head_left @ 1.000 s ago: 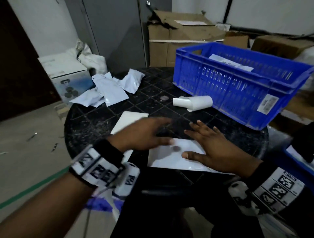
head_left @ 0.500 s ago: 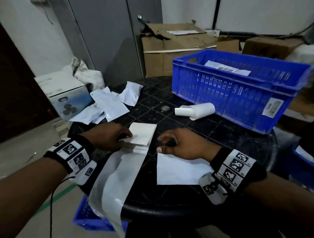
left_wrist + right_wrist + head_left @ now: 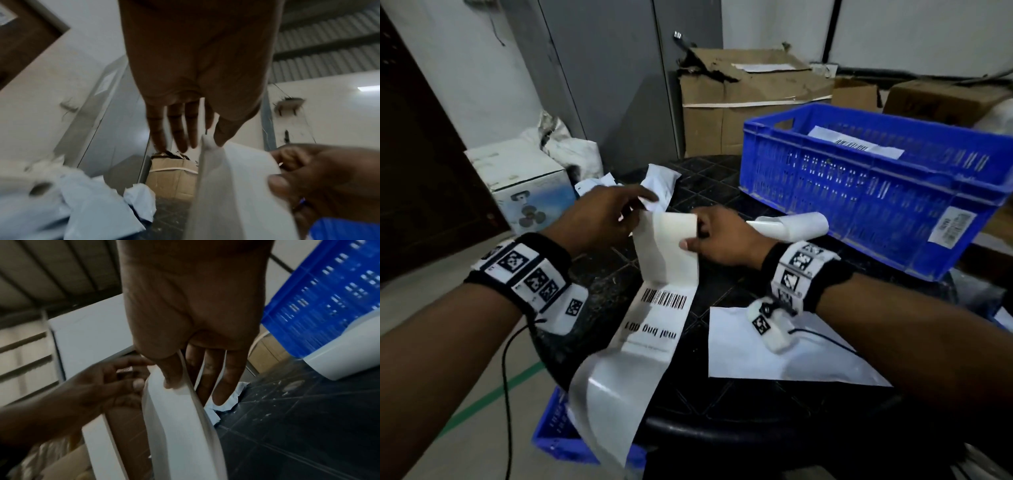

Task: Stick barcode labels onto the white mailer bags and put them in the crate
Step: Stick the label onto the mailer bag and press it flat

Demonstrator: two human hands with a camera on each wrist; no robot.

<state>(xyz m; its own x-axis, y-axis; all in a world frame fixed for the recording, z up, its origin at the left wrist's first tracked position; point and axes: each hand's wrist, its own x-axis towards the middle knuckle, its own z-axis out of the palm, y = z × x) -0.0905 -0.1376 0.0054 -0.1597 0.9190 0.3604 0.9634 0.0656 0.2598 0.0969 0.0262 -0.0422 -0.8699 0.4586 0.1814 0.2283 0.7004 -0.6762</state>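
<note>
- Your right hand (image 3: 726, 240) pinches one label strip (image 3: 664, 250) at its top.
- Your left hand (image 3: 599, 219), fingers extended, touches its opposite edge; grip indeterminate.
- One mailer bag (image 3: 739, 346) lies below your right wrist; one crate (image 3: 859, 192) stands beyond.

On the table (image 3: 715, 185), the crate (image 3: 859, 205) sits at the far right edge, with a bag (image 3: 856, 145) lying in it. A roll of labels (image 3: 801, 226) lies just beside the crate's near left corner. One mailer bag (image 3: 739, 349) lies flat at the near edge, and a heap of bags (image 3: 661, 181) at the far left edge. The label strip (image 3: 661, 308) hangs over the near left edge, above a second crate (image 3: 551, 435) on the floor. Cardboard boxes (image 3: 739, 113) stand behind the table.
</note>
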